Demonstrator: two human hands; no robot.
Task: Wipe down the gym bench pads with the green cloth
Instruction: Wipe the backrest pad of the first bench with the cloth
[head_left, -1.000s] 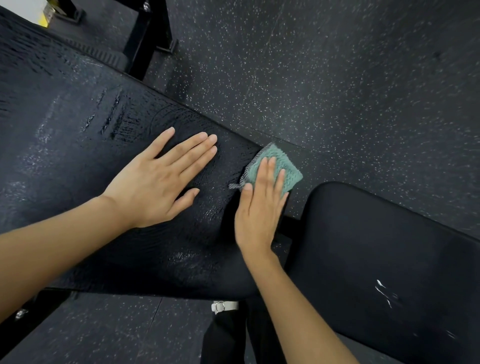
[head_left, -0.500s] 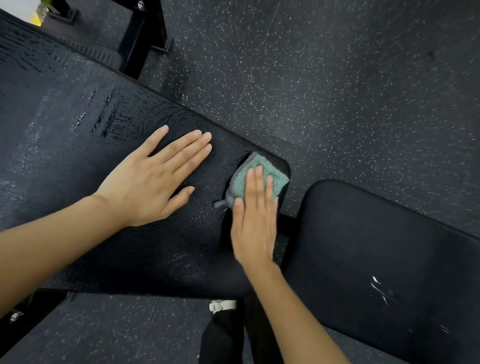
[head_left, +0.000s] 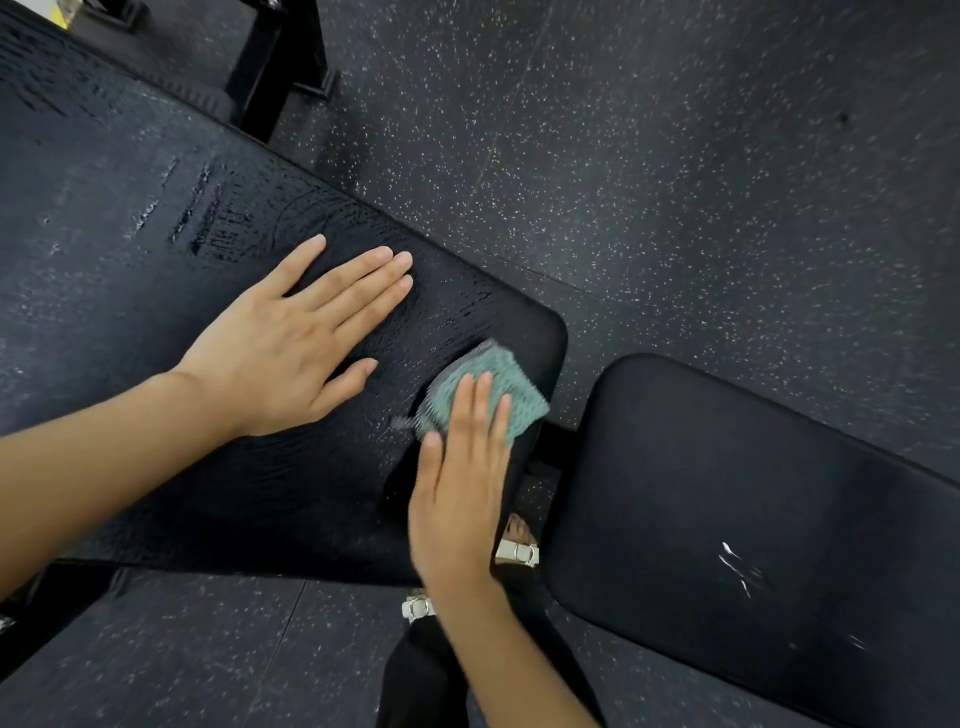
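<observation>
While the speckled dark rubber floor (head_left: 675, 156) fills the upper right of the view, the black gym desk (head_left: 550, 444) crosses it with two pads set end to end and a narrow gap between them. Its long black cracked vinyl pad (head_left: 130, 234) runs from the upper left, its surface scuffed and streaked. The smaller smooth black seat pad (head_left: 727, 493) lies at the right and carries a few white scratches (head_left: 735, 569). A black metal frame leg (head_left: 270, 67) shows beyond the long pad's far edge. The left hand (head_left: 291, 338) lies flat on the long pad, palm down, fingers straight and holding nothing. The right hand (head_left: 457, 499) is also flat, its straight fingers pressing the folded green terry cloth (head_left: 498, 384) onto the long pad close to its rounded end corner, just beside the gap. Below the hands, two white sandal buckles (head_left: 517, 551) show on the floor.
</observation>
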